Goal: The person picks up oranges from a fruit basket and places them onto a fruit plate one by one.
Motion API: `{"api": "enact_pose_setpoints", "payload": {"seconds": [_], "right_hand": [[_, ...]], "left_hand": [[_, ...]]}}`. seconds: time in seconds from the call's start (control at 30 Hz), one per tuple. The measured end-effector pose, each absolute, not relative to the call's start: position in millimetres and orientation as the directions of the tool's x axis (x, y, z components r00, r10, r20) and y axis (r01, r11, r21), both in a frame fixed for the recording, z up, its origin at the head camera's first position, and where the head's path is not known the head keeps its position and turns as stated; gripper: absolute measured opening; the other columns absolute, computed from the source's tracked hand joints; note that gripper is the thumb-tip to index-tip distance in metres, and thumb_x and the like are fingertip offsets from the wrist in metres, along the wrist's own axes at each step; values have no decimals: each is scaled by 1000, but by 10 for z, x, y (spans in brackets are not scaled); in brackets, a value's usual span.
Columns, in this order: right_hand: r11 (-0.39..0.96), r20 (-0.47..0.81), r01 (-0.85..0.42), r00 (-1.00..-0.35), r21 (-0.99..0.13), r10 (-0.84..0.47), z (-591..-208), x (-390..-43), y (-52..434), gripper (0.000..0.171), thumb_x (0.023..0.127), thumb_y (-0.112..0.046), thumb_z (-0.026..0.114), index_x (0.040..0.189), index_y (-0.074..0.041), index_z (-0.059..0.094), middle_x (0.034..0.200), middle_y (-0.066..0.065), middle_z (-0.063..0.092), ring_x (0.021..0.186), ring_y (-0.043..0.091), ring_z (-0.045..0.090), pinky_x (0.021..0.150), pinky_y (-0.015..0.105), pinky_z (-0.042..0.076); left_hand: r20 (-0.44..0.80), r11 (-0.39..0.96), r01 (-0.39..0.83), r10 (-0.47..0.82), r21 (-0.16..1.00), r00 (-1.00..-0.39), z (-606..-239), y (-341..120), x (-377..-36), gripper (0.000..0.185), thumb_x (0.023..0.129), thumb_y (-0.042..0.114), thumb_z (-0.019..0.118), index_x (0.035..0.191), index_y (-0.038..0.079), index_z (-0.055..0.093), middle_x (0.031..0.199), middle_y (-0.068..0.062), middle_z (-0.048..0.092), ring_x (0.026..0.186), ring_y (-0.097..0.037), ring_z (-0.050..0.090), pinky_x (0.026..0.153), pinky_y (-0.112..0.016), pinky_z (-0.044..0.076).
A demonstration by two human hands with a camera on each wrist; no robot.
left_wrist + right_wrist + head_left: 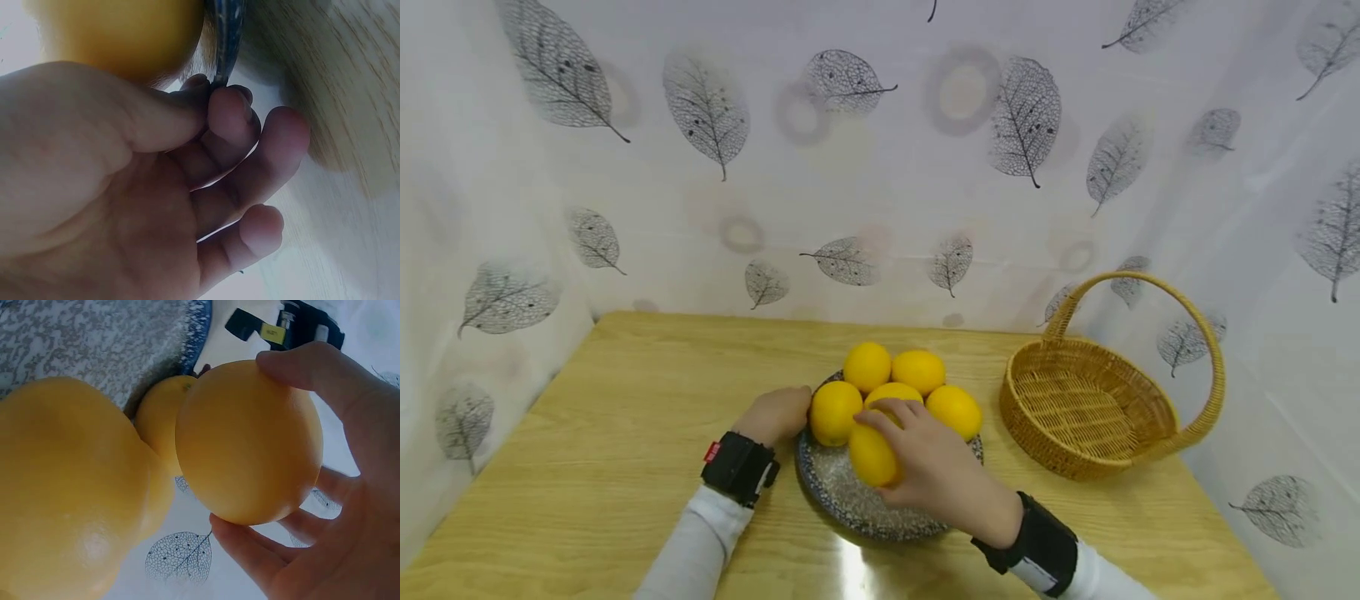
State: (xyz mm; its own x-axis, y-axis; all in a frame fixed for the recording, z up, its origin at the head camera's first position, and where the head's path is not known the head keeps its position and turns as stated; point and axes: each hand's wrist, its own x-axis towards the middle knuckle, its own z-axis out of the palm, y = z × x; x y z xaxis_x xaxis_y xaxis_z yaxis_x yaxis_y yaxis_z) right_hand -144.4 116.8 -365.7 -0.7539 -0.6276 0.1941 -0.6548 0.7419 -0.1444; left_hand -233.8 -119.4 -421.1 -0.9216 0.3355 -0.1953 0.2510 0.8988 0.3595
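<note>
My right hand [936,467] grips a yellow-orange orange [872,456] over the front of a speckled grey plate [850,492] with a dark blue rim. In the right wrist view, the thumb and fingers curl round opposite sides of this orange [250,444]. Several more oranges [957,412] sit crowded together on the back half of the plate. At the plate's left edge, my left hand [775,414] pinches the rim [229,37] between thumb and index finger, with an orange [119,37] close above the thumb.
A wicker basket [1022,421] with a tall arched handle stands right of the plate, with nothing inside. The light wooden table [647,417] meets a leaf-patterned curtain [880,192] behind. Both wrists wear black straps [739,468].
</note>
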Motion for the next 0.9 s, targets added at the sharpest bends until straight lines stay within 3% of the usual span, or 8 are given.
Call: {"api": "enact_pose_setpoints", "payload": {"seconds": [0.13, 0.3, 0.37, 0.53, 0.63, 0.73, 0.9], "right_hand": [[720, 159, -692, -718, -59, -677, -3694, -1422, 1102, 81, 70, -26, 91, 142, -26, 53, 144, 3, 54, 129, 24, 55, 89, 35, 59], [677, 135, -734, -666, 55, -733, -3772, -1402, 1066, 84, 71, -29, 93, 143, -26, 52, 149, 2, 51, 134, 24, 51, 106, 38, 52], [652, 145, -752, -637, 98, -757, -3818, -1386, 1071, 81, 70, -29, 94, 141, -26, 54, 148, 1, 52, 133, 25, 52, 106, 38, 52], [579, 176, -785, -552, 221, -815, -3939, -1342, 1091, 71, 75, -15, 90, 138, -28, 59, 147, 0, 56, 136, 29, 54, 105, 38, 54], [541, 162, -787, -517, 297, -841, -3987, -1327, 1095, 64, 81, -9, 84, 138, -28, 61, 148, -2, 56, 140, 29, 52, 111, 38, 48], [504, 135, -775, -492, 382, -860, -4029, -1320, 1084, 59, 86, -12, 78, 140, -29, 60, 150, -4, 55, 142, 28, 50, 117, 37, 43], [487, 155, -751, -471, 446, -868, -4099, -1308, 1056, 59, 87, -15, 77, 140, -33, 59, 149, -6, 54, 141, 25, 51, 115, 37, 45]], "left_hand": [[-179, 901, 254, 331, 353, -926, -4185, -1219, -2327, 16, 101, 3, 49, 105, -2, 64, 102, -20, 71, 96, -35, 69, 90, -51, 56], [-167, 894, 272, 348, 355, -923, -4160, -1232, -2335, 16, 101, 4, 50, 104, -3, 64, 102, -21, 71, 96, -35, 69, 89, -52, 55], [-177, 893, 272, 351, 358, -920, -4165, -1219, -2336, 17, 101, 4, 50, 106, -3, 64, 103, -22, 71, 97, -36, 69, 91, -52, 55], [-184, 892, 267, 350, 364, -919, -4180, -1186, -2313, 16, 100, 4, 51, 105, -3, 65, 101, -20, 71, 94, -34, 69, 89, -51, 55], [-171, 893, 273, 350, 357, -921, -4179, -1184, -2317, 16, 101, 5, 51, 104, -2, 65, 99, -20, 71, 93, -33, 69, 88, -51, 56], [-167, 897, 273, 346, 348, -923, -4181, -1186, -2328, 18, 102, 5, 49, 105, -3, 65, 100, -20, 71, 93, -33, 69, 89, -51, 56], [-181, 905, 259, 333, 338, -925, -4181, -1188, -2332, 19, 103, 6, 48, 106, -3, 65, 100, -20, 71, 93, -33, 69, 89, -50, 56]]}}
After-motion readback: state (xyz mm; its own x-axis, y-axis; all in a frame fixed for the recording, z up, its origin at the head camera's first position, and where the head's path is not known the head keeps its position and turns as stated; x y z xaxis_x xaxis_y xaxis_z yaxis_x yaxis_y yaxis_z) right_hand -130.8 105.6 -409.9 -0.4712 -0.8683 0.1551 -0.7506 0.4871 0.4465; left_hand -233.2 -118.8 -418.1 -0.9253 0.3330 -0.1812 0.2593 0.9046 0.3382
